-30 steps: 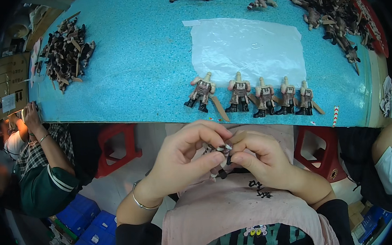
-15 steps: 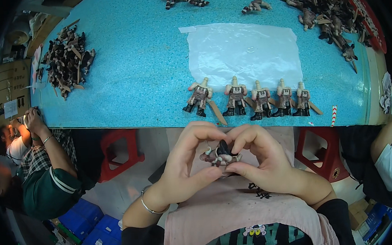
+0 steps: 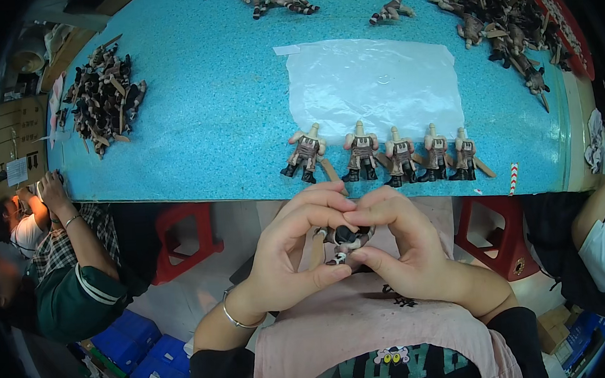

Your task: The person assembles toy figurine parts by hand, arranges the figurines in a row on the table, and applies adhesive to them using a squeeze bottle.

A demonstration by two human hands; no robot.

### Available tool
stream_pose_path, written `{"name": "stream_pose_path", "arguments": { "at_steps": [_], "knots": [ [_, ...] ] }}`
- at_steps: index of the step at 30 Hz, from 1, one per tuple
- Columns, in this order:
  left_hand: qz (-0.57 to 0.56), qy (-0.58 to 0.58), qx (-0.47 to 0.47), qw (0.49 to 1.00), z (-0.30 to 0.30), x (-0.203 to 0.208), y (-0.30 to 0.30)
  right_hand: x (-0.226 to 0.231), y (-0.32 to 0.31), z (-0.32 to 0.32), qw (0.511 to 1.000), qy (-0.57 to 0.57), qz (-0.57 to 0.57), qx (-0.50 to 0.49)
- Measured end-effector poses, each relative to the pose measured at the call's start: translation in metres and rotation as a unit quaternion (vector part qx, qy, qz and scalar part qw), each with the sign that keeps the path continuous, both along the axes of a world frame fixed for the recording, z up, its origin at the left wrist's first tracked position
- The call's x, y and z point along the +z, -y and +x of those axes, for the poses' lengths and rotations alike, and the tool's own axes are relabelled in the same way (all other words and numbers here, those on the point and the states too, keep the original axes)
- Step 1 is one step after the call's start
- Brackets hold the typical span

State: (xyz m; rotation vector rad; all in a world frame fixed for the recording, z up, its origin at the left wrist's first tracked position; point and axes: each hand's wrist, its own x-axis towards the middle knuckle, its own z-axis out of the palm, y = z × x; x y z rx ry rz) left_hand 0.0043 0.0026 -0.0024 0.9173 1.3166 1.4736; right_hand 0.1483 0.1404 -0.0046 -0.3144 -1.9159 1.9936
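Between my fingertips, just off the table's near edge, is a small toy figure [image 3: 349, 239] in brown, black and cream. My left hand [image 3: 299, 235] closes on one side of it, thumb below and fingers curled over the top. On the other side my right hand [image 3: 395, 235] pinches it between thumb and fingers. Parts of the figure are hidden behind the fingers. Beyond my hands several headless toy figures [image 3: 361, 152] lie in a row along the table edge, with flat brown strips beside some of them.
A clear plastic sheet [image 3: 372, 84] lies on the blue table [image 3: 202, 90]. Piles of figures sit at the left [image 3: 103, 98] and far right [image 3: 502, 17], beside a red tray [image 3: 563, 26]. A co-worker's arm [image 3: 82, 235] is at the left; another person's arm [image 3: 596, 215] shows at right.
The figure has been turned in my fingers, so a different side faces up. The fingertips of both hands have come closer together over it. The row on the table stays as it was.
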Motion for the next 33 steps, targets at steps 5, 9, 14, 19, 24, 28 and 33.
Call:
{"name": "stream_pose_path", "arguments": {
  "at_steps": [5, 9, 14, 19, 24, 28, 33],
  "knots": [
    [0.020, 0.003, 0.023, 1.000, 0.002, -0.001, 0.001, 0.002, 0.000, 0.000, 1.000, 0.005, 0.002, 0.007],
    [0.028, 0.005, 0.031, 0.999, 0.001, 0.005, 0.002, 0.004, -0.002, 0.000, 0.999, 0.010, 0.024, 0.026],
    [0.017, -0.030, 0.055, 0.998, -0.013, 0.010, 0.007, 0.035, -0.036, -0.019, 0.991, 0.020, 0.118, 0.060],
    [0.021, -0.074, 0.134, 0.988, -0.034, 0.009, 0.018, 0.044, -0.112, -0.067, 0.919, 0.097, 0.376, -0.076],
    [0.021, -0.082, 0.203, 0.976, -0.050, 0.004, 0.032, 0.037, -0.164, -0.108, 0.847, 0.204, 0.482, -0.085],
    [-0.001, -0.122, 0.246, 0.962, -0.065, 0.007, 0.039, 0.026, -0.176, -0.114, 0.860, 0.223, 0.458, -0.025],
    [-0.018, -0.247, 0.298, 0.922, -0.090, 0.008, 0.044, 0.015, -0.186, -0.108, 0.753, 0.314, 0.571, -0.089]
  ]
}}
